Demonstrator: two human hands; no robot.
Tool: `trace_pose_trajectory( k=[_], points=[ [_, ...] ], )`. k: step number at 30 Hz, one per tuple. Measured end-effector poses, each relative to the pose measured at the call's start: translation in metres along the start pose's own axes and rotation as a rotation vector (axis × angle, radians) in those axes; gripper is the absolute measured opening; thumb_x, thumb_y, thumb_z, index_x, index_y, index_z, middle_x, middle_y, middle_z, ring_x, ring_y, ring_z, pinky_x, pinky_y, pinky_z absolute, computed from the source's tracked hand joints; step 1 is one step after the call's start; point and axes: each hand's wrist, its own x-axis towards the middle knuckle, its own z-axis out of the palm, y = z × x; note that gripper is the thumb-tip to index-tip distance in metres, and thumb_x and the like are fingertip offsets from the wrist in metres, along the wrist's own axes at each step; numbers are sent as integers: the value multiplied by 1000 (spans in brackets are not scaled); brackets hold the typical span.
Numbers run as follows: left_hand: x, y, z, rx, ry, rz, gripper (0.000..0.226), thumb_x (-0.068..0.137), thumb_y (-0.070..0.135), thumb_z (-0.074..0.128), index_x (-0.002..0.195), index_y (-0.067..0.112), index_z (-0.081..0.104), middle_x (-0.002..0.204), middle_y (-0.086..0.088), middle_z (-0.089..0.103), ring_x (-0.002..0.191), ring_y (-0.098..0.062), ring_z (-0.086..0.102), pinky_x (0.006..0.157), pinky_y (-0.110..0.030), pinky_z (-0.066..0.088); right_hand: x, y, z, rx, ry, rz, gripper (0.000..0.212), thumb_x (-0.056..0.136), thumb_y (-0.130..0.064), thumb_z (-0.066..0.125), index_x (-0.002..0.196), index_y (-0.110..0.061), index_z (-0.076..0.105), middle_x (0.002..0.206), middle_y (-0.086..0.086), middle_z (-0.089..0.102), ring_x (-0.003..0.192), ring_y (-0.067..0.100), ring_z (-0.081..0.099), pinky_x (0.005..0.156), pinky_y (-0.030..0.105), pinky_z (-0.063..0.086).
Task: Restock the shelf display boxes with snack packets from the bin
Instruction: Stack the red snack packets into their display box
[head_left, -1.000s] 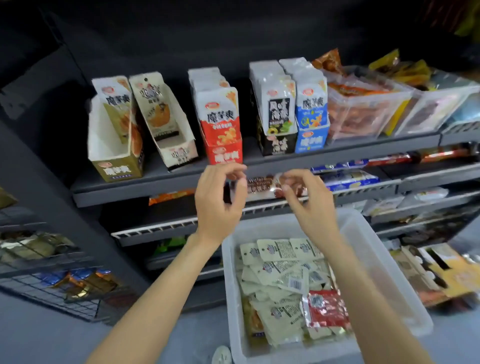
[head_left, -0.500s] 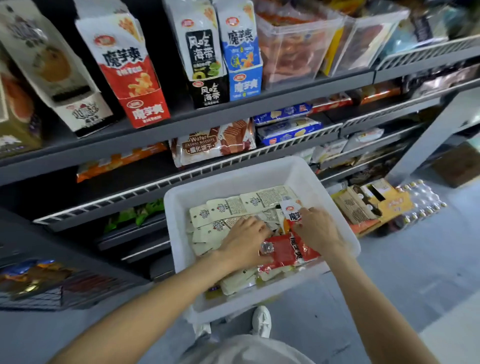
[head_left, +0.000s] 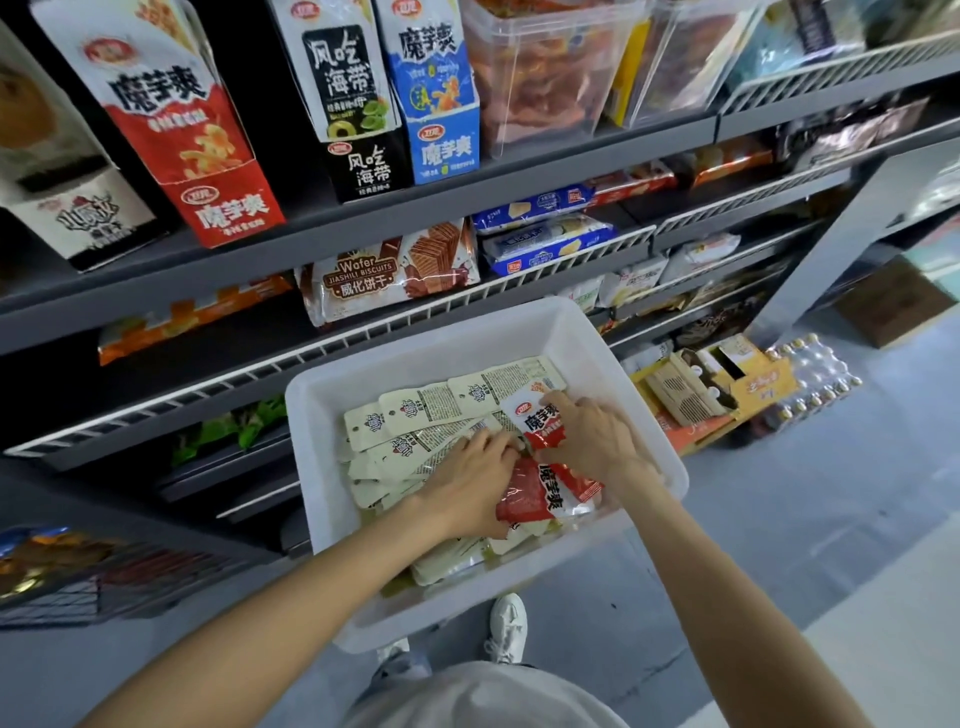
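Both hands are working inside the white bin (head_left: 587, 338), and the red snack packets are lying right where they meet. The right hand (head_left: 597, 441) is curling its fingers over the upper red packet (head_left: 537, 421), apparently gripping it, while the left hand (head_left: 472, 483) is resting on the lower red packet (head_left: 545, 493); whether its fingers are pinching that packet I cannot tell. Just left of the grip, cream packets (head_left: 415, 415) are fanning out in overlapping layers. The slick wrappers are likely to slide, so a cream one could be dragged up with the red, or a packet could slip free on the way up to the red display box (head_left: 208, 171).
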Motion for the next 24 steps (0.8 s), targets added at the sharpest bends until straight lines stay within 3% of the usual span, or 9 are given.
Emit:
trace_pose_trajectory(
  k=[4, 8, 10, 12, 15, 18, 21, 23, 24],
  points=[
    [-3, 4, -7, -8, -23, 4, 81, 78, 54, 59, 141, 10, 34, 146, -6, 30, 129, -24, 29, 107, -40, 30, -2, -2, -3, 31, 160, 12, 68, 80, -45, 65, 137, -24, 34, 117, 13, 51, 110, 35, 50, 92, 42, 44],
    [0, 1, -13, 45, 76, 101, 42, 97, 39, 38, 131, 19, 52, 137, -2, 47, 120, -21, 46, 97, -34, 39, -6, -3, -12, 330, 265, -10, 64, 77, -32, 70, 132, -21, 40, 112, 8, 48, 95, 27, 54, 77, 36, 47],
    [3, -7, -14, 44, 130, 167, 36, 100, 34, 36, 123, 22, 60, 133, 4, 53, 117, -16, 50, 95, -30, 42, -9, 0, -17, 436, 330, 7, 64, 77, -29, 75, 131, -21, 41, 112, 2, 41, 91, 19, 49, 73, 29, 43],
    [7, -10, -11, 30, 143, 210, 41, 97, 45, 41, 129, 23, 55, 138, 4, 49, 127, -17, 44, 105, -33, 35, -11, 5, -18, 471, 392, 15, 60, 78, -22, 75, 128, -19, 43, 113, 5, 47, 84, 14, 46, 68, 26, 38],
    [15, 1, -7, 58, 110, 219, 65, 90, 58, 47, 142, 20, 38, 147, 0, 40, 136, -19, 32, 112, -34, 22, -12, 13, -16, 475, 449, -14, 48, 82, -9, 68, 124, -16, 46, 106, 9, 61, 60, 9, 47, 52, 22, 33],
    [25, 10, 0, 67, 69, 182, 70, 88, 52, 56, 143, 14, 38, 145, -6, 42, 133, -23, 37, 112, -36, 26, -16, 17, -13, 456, 489, -43, 42, 86, 0, 61, 124, -14, 49, 85, 1, 57, 53, 8, 41, 48, 17, 28],
    [32, 10, 2, 17, 95, 217, 45, 95, 45, 45, 122, 12, 59, 117, -7, 64, 105, -21, 60, 98, -38, 44, -20, 22, -12, 411, 532, -25, 41, 89, 1, 56, 126, -15, 49, 73, 5, 55, 58, 20, 46, 49, 26, 33],
    [30, 10, -1, -73, 182, 242, 54, 98, 46, 21, 101, 15, 65, 83, -1, 68, 70, -14, 64, 76, -32, 52, -22, 25, -13, 398, 573, -11, 41, 91, 0, 53, 127, -18, 48, 71, 7, 56, 63, 26, 54, 52, 37, 44],
    [27, 8, -3, -137, 201, 215, 59, 98, 47, 15, 98, 17, 66, 76, -2, 66, 61, -11, 61, 66, -27, 52, -25, 26, -15, 429, 592, -13, 41, 91, 0, 53, 127, -19, 48, 73, 10, 59, 66, 28, 58, 54, 44, 49]
  ],
)
